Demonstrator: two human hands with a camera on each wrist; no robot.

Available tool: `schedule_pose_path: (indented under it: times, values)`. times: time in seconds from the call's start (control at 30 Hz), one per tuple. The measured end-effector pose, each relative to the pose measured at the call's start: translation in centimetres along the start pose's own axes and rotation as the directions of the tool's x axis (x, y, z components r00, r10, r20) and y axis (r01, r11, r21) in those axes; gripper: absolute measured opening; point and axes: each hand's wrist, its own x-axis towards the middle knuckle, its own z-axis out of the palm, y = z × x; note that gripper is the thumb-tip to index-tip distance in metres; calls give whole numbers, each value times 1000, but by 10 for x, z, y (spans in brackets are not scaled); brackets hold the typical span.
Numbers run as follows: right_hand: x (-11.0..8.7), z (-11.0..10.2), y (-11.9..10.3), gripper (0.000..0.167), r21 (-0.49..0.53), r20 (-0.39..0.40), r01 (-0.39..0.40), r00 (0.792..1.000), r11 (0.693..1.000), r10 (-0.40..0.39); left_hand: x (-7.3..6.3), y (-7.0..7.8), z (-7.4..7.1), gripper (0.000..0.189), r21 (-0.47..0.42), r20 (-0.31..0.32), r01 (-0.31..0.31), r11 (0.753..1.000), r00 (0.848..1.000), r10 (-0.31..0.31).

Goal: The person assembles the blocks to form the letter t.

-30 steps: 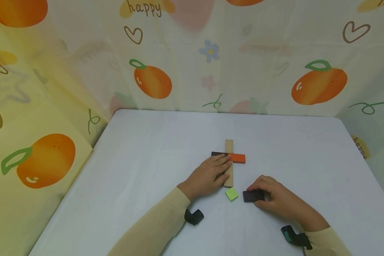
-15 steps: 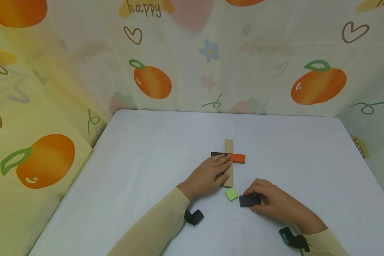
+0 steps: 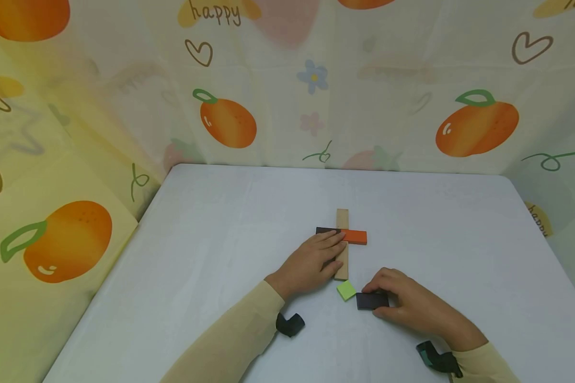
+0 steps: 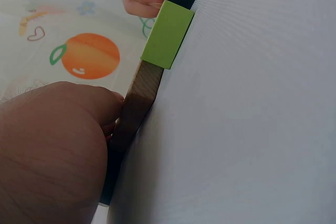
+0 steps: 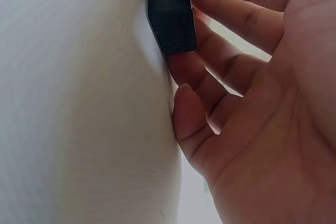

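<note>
My right hand (image 3: 407, 300) pinches a black rectangular block (image 3: 372, 301) between thumb and fingers, flat on the table. The block's left end is at the right corner of a lime green square block (image 3: 346, 290). In the left wrist view the green block (image 4: 168, 35) sits at the end of a wooden strip (image 4: 139, 95). My left hand (image 3: 311, 265) rests with extended fingers over the middle of a cross of blocks. A plain wooden strip (image 3: 342, 266) runs through it, with an orange block (image 3: 355, 236) on the right and a dark block (image 3: 327, 231) partly hidden on the left.
The blocks lie on a white table (image 3: 220, 213), whose far edge meets a patterned cloth backdrop (image 3: 278, 106). A black wrist device (image 3: 290, 324) is by the left sleeve, and another black device (image 3: 438, 359) by the right sleeve.
My right hand has slid the black block left and slightly nearer, up to the green block. The left hand stays where it was.
</note>
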Motion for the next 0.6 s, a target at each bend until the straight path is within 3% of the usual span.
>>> schedule_pose_path:
  times: [0.23,0.37,0.6]
  values:
    - [0,1,-2,33,5,-1,13,1000,1000,-13,-1,0,0,54,-8,2,1,1000,1000,-1]
    - [0,0,-2,30,16,-5,-20,1000,1000,20,-1,0,0,54,-2,2,5,1000,1000,-5]
    - [1,-6,-2,24,7,-131,-66,989,998,66,-1,0,1,55,9,-12,-7,1000,1000,7]
